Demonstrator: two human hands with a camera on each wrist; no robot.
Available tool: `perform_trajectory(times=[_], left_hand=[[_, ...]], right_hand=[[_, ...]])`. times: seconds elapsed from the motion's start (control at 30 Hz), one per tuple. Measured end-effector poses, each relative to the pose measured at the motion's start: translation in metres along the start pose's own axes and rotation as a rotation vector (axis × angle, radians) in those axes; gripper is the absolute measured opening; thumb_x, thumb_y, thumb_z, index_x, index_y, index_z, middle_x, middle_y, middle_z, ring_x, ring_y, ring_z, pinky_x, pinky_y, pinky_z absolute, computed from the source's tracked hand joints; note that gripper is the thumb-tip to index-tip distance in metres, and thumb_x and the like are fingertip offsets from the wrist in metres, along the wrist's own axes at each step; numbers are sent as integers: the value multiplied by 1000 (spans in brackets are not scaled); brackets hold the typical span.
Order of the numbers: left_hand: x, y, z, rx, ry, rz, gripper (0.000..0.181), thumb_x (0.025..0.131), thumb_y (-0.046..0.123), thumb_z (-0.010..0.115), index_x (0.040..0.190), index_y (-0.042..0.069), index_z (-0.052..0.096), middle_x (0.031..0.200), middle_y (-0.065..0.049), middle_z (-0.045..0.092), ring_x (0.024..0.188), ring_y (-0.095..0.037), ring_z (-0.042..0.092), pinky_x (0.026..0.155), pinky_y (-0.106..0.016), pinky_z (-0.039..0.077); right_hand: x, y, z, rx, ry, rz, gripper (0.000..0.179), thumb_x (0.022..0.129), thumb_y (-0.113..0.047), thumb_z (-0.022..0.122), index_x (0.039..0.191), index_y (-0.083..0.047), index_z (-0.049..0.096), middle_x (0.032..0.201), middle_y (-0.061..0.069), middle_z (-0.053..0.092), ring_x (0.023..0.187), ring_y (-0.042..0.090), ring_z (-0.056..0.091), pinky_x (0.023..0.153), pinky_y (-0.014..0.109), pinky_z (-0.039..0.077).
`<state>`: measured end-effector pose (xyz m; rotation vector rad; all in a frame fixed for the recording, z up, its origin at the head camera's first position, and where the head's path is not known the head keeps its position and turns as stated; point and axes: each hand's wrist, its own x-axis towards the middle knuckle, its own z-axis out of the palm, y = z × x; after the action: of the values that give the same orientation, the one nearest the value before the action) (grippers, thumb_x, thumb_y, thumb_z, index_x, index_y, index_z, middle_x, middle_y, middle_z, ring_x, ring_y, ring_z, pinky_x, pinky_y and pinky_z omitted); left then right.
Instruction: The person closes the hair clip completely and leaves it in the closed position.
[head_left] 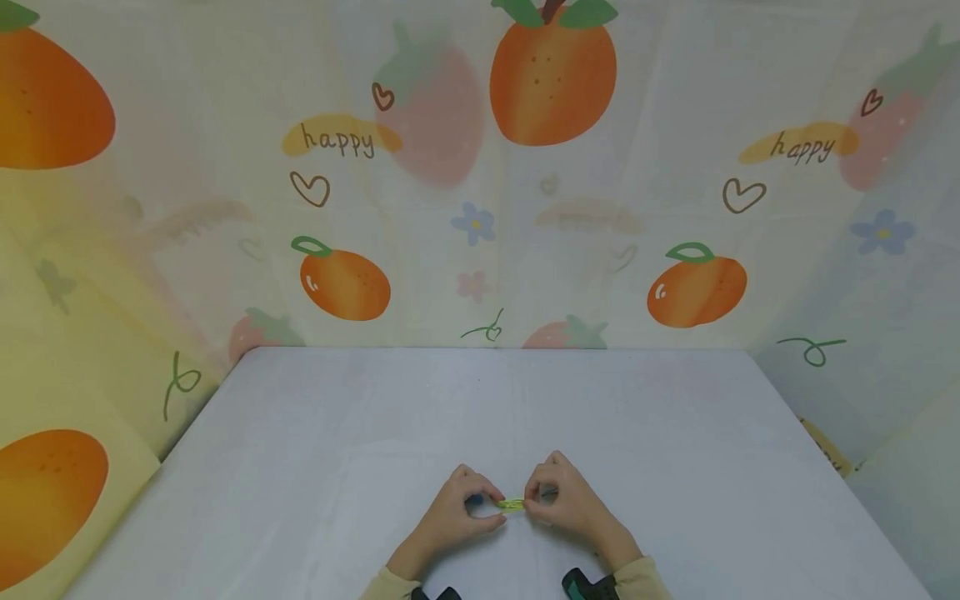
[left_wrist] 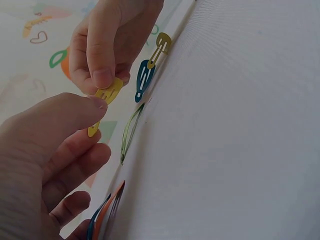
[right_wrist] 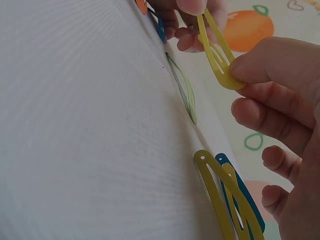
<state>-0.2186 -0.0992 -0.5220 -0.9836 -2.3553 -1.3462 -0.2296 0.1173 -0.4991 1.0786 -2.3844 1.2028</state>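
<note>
A yellow snap hair clip [left_wrist: 114, 89] is held between both hands above the white table. My left hand [head_left: 459, 507] pinches its narrow end between thumb and index finger, the other fingers loosely bent below. At the wide end, my right hand [head_left: 570, 500] grips it with thumb and forefinger. In the right wrist view, the clip's side strips [right_wrist: 227, 79] stand apart from its middle tongue. Beneath the hands lies a green hair clip [right_wrist: 190, 95]. Near the right hand are an olive clip [right_wrist: 214, 182] and a blue clip [right_wrist: 255, 215], overlapping.
By the left hand, an orange hair clip [left_wrist: 103, 210] and another blue clip [left_wrist: 92, 227] lie close together on the table [head_left: 510, 417]. A fruit-printed cloth [head_left: 525, 267] hangs behind the table's far edge and along its sides.
</note>
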Motion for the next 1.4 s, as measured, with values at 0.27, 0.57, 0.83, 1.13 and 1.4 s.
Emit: perform_trajectory(times=[0.27, 0.57, 0.83, 1.13, 1.4], left_hand=[[0, 2, 0, -8, -13, -26, 18, 67, 19, 78, 82, 17, 67, 80, 15, 57, 74, -8, 42, 65, -21, 37], [1, 3, 0, -4, -12, -21, 17, 68, 16, 77, 82, 16, 67, 79, 13, 57, 74, -10, 43, 64, -22, 37], [2, 3, -1, 3, -19, -32, 16, 69, 18, 77, 81, 17, 67, 79, 15, 57, 73, -11, 43, 65, -21, 37], [2, 2, -2, 9, -4, -32, 15, 68, 16, 77, 80, 17, 68, 79, 14, 57, 73, -10, 44, 65, -22, 38], [0, 3, 0, 15, 22, -66, 15, 68, 18, 77, 79, 18, 68, 80, 14, 52, 73, -6, 43, 64, -22, 39]], right_hand=[[-2, -1, 0, 8, -18, 61, 20, 68, -4, 71, 68, -22, 61, 67, -18, 51, 68, 7, 38, 61, 23, 36], [-3, -3, -1, 30, -26, 75, 19, 68, -4, 71, 68, -21, 63, 68, -17, 52, 68, 7, 38, 61, 24, 36], [-4, -3, 0, 31, -26, 68, 18, 68, -4, 69, 66, -21, 63, 66, -19, 52, 67, 8, 37, 60, 22, 35], [-3, 0, 1, 19, -15, 50, 19, 68, -4, 70, 66, -22, 62, 66, -19, 51, 68, 5, 36, 60, 21, 34], [-2, 1, 0, -17, -15, 24, 18, 69, -5, 70, 67, -21, 63, 67, -19, 52, 68, 4, 36, 60, 20, 33]])
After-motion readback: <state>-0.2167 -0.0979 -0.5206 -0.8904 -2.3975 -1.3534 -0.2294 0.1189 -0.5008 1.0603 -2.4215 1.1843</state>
